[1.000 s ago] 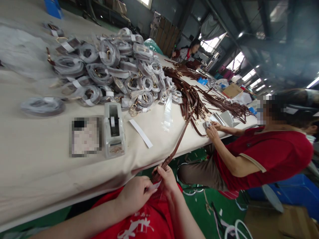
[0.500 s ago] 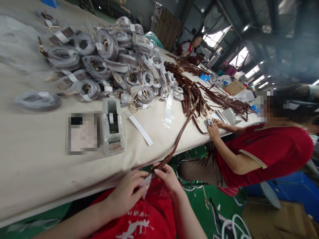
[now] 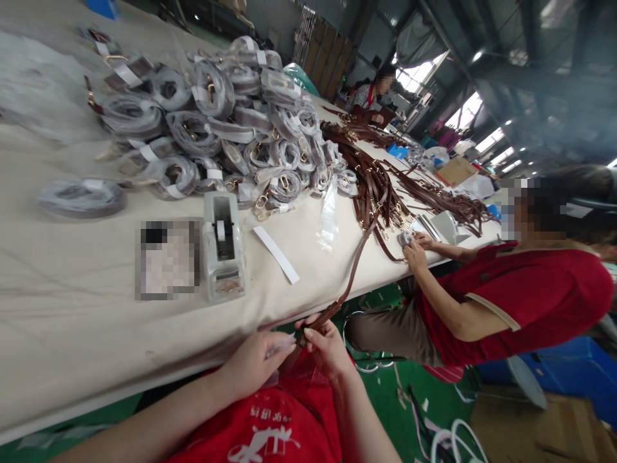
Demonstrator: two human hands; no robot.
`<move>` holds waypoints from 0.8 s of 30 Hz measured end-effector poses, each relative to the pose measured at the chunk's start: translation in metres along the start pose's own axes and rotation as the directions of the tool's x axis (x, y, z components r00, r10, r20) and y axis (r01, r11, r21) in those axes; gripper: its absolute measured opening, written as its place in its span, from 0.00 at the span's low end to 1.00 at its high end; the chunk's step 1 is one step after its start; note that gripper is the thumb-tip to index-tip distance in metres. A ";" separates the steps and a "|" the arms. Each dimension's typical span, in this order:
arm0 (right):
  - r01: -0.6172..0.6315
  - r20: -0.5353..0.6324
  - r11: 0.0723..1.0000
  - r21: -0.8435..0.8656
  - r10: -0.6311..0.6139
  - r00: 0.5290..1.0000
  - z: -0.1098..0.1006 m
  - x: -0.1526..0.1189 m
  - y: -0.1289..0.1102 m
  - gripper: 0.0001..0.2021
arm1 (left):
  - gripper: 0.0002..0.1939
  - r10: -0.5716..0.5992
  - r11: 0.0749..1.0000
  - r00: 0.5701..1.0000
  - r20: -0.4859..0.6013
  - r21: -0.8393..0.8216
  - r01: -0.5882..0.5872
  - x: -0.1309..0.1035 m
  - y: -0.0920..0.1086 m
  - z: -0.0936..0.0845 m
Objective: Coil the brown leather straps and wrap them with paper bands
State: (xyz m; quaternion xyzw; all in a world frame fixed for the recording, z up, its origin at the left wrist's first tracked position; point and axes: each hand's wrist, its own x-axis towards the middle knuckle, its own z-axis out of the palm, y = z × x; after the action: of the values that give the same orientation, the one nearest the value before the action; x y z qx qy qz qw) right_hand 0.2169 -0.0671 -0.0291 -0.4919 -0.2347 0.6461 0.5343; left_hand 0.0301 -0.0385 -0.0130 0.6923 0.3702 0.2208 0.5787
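At the table's near edge, my right hand [image 3: 326,346] is closed on the end of a brown leather strap [image 3: 353,273]. The strap runs up over the edge to a heap of unwrapped brown straps [image 3: 369,177] with gold-coloured clasps. Just left of it, my left hand [image 3: 253,361] is closed with a piece of thin translucent wrapping film [image 3: 279,347] between its fingers. Its fingertips are close to the strap's end; whether they touch it I cannot tell. A red apron lies below both hands.
A tape dispenser [image 3: 224,251] and a white paper strip [image 3: 276,254] lie on the table [image 3: 96,334]. Behind is a pile of film-wrapped strap coils [image 3: 212,122], with one coil [image 3: 81,198] apart at left. At right, a co-worker in red [image 3: 520,289] handles a small grey item.
The film in my left hand stuck out between the fingers before; now it is bunched inside them. My right hand keeps its hold on the strap. The whole view has shifted slightly.
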 end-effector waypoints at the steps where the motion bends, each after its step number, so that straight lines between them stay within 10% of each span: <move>1: 0.010 -0.003 1.000 -0.009 -0.010 1.000 -0.001 0.000 0.001 0.18 | 0.16 0.003 1.000 0.999 0.038 0.010 -0.003 0.000 0.001 0.000; 10: 0.090 -0.027 0.989 -0.113 -0.094 0.995 0.001 0.003 0.009 0.16 | 0.10 -0.104 0.947 0.994 0.016 0.307 0.094 0.006 0.002 0.002; 24: 0.049 -0.178 0.989 -0.137 -0.073 0.981 0.006 0.015 0.002 0.26 | 0.10 0.027 0.815 0.985 0.173 0.566 -0.122 -0.003 0.013 0.004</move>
State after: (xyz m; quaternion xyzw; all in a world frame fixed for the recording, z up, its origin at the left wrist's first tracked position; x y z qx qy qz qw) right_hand 0.2111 -0.0523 -0.0340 -0.5758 -0.2419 0.5646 0.5395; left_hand 0.0341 -0.0439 -0.0013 0.8636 0.3453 0.0665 0.3613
